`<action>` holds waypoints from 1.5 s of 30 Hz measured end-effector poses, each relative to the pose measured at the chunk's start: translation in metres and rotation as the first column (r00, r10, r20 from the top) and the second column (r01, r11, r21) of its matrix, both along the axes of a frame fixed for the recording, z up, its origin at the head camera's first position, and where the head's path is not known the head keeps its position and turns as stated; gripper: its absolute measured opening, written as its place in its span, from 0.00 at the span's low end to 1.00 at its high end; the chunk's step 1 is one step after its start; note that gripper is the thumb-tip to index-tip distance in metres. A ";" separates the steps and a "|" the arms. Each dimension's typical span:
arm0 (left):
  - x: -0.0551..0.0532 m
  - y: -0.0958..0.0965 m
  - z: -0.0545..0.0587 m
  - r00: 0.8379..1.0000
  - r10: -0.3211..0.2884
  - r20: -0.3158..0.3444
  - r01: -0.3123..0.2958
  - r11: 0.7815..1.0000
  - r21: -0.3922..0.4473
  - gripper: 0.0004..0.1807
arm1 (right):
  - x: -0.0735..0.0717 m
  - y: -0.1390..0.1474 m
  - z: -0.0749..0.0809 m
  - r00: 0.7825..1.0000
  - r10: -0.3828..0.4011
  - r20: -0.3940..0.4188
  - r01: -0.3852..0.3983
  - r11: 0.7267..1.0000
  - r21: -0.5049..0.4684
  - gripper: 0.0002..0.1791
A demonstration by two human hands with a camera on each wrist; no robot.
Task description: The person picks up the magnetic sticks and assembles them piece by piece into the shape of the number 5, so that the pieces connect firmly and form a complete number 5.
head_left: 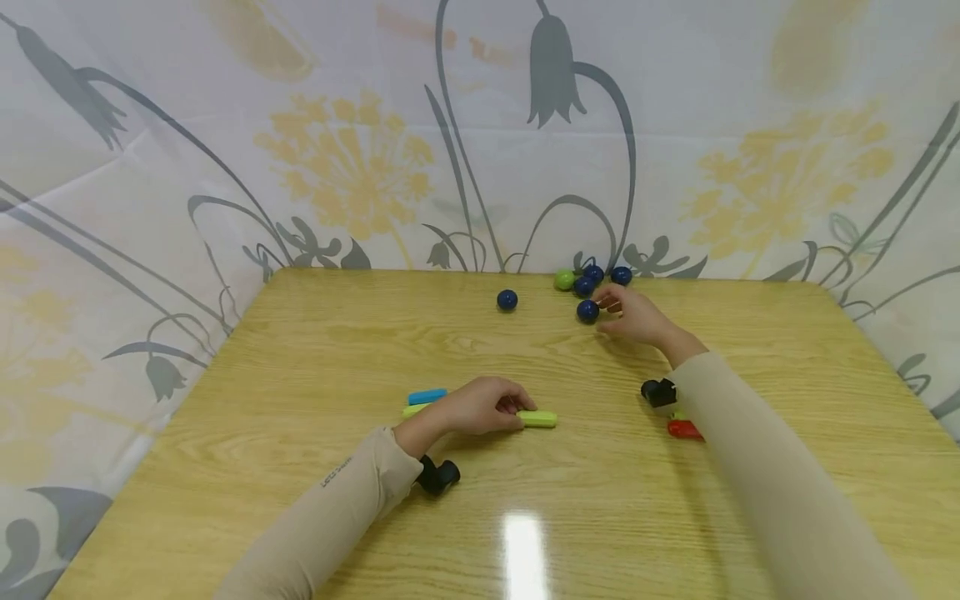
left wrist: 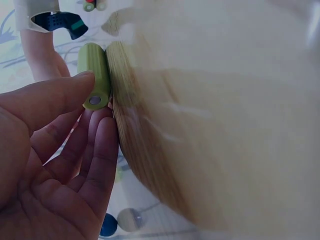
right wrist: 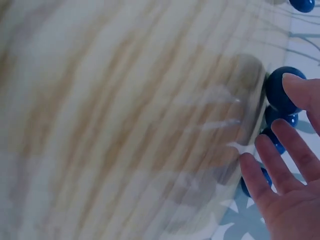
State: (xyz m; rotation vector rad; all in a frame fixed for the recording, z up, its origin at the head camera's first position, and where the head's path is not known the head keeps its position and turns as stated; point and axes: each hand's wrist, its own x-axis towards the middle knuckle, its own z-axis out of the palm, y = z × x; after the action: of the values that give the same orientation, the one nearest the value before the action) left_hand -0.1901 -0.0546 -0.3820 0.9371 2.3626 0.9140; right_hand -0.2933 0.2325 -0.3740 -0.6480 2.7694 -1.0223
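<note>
My left hand (head_left: 483, 406) pinches a short yellow-green ribbed tube (head_left: 538, 418), thumb on one side and fingers on the other. In the left wrist view this tube (left wrist: 95, 75) lies close along the tabletop, a grey plug in its near end. At the back, my right hand (head_left: 637, 317) reaches beside a glossy dark blue ball (head_left: 588, 312). The right wrist view has the thumb overlapping this blue ball (right wrist: 284, 91), while the other fingers are spread apart. Behind it, a green ball (head_left: 564, 280) and several dark blue balls (head_left: 621, 275) sit close together.
Another dark blue ball (head_left: 507, 300) lies alone, left of the group. A blue stick (head_left: 427, 397) and a yellow-green stick (head_left: 415, 410) lie behind my left wrist. Partly under my right sleeve is a red stick (head_left: 684, 429). A flower-printed cloth (head_left: 480, 167) hangs behind the wooden table (head_left: 337, 333).
</note>
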 end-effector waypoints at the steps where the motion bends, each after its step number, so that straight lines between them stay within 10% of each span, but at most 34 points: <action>1: 0.000 0.000 0.000 1.000 0.000 0.002 0.000 1.000 0.001 0.11 | 0.000 0.001 0.000 1.000 -0.003 0.006 0.003 1.000 0.002 0.24; 23: 0.001 0.002 0.005 1.000 -0.002 -0.014 0.002 1.000 -0.005 0.11 | 0.033 -0.013 0.001 0.988 0.151 0.019 -0.153 0.980 0.129 0.18; 45: 0.000 0.000 0.005 0.999 0.035 0.009 -0.036 0.999 0.019 0.12 | 0.087 -0.029 0.002 0.941 0.336 0.038 -0.338 0.940 0.058 0.17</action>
State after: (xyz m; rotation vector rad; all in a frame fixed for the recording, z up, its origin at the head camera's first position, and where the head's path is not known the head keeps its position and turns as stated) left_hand -0.1903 -0.0551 -0.3774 0.8991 2.3740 0.9536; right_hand -0.2058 0.2036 -0.3723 -1.0439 2.5305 -0.8580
